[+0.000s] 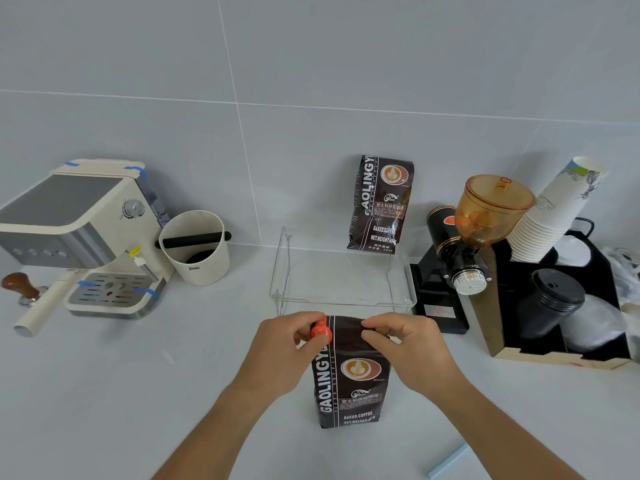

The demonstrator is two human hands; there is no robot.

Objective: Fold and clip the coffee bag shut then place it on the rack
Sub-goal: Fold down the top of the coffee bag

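A dark brown coffee bag (349, 379) stands upright on the counter in front of me. My left hand (284, 351) holds an orange clip (320, 331) at the bag's top left corner. My right hand (405, 344) pinches the folded top of the bag at its right side. Just behind the bag is a clear acrylic rack (343, 299). A second, identical coffee bag (381, 204) stands on the rack's far right, leaning against the wall.
A cream espresso machine (79, 233) with a tamper (20, 287) and a white knock box (195, 247) stand at the left. A black grinder (464, 258) with an amber hopper and a black organiser (561, 296) with paper cups are at the right.
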